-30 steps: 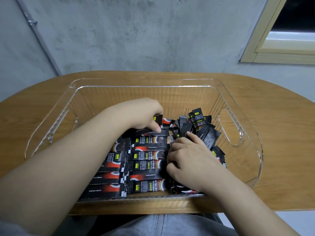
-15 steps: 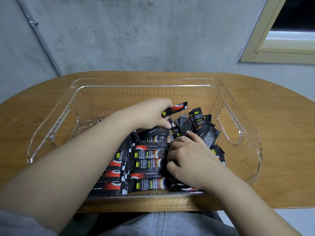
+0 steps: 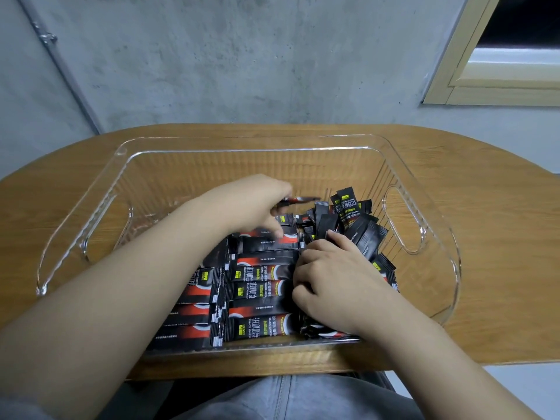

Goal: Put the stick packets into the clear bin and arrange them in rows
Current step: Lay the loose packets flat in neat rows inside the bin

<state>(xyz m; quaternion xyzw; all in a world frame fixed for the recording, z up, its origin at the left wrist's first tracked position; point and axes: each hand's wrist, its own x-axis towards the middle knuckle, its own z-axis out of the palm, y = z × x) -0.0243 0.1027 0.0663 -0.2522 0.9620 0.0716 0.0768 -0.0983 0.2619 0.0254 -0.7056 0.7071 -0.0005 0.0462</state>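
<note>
A clear bin stands on the wooden table. Black and red stick packets lie flat in two rows across its near half. A loose heap of packets leans against the bin's right side. My left hand hovers over the far end of the rows, pinching one stick packet that points right. My right hand rests knuckles-up on the right ends of the rowed packets, fingers curled down against them beside the heap. What its fingertips hold is hidden.
The oval wooden table ends at a grey concrete wall. A metal pipe runs down the wall at left, and a window frame sits at upper right. The bin's far half and left part show bare floor. My lap is below the table edge.
My left hand lifted a packet off the far end of the rows and now holds it flatter and a little lower. My right hand has stayed put on the packets.
</note>
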